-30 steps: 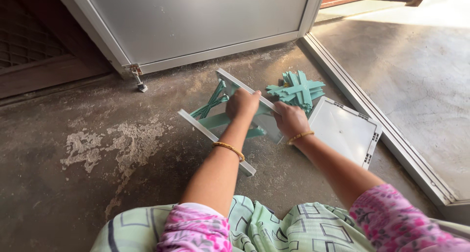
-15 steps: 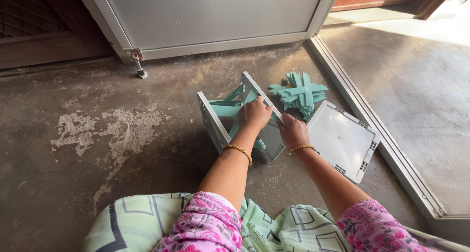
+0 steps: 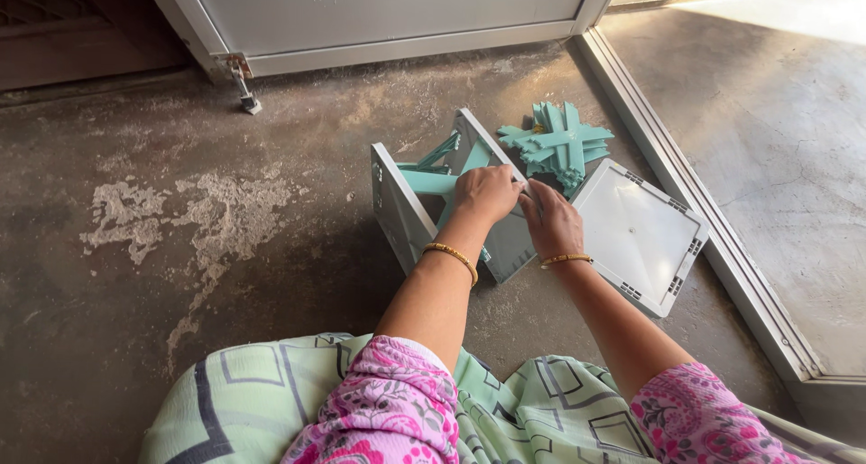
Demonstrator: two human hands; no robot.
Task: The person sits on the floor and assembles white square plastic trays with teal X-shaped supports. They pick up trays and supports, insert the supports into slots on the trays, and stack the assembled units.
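Two grey square panels (image 3: 400,213) stand on edge on the concrete floor, joined by teal cross braces (image 3: 430,182). My left hand (image 3: 485,193) grips the top edge of the nearer-right panel (image 3: 507,245). Beside it my right hand (image 3: 552,220) rests against the same panel with its fingers on the edge. Both wrists wear gold bangles.
A pile of loose teal cross pieces (image 3: 557,146) lies just beyond the hands. A flat grey square panel (image 3: 639,235) lies to the right. A metal door (image 3: 388,13) with a floor bolt (image 3: 244,90) stands at the back, and a sliding track (image 3: 704,220) runs along the right.
The assembly went from lying flat to standing on edge. Both hands stayed on it and shifted to the right-hand panel's top edge.
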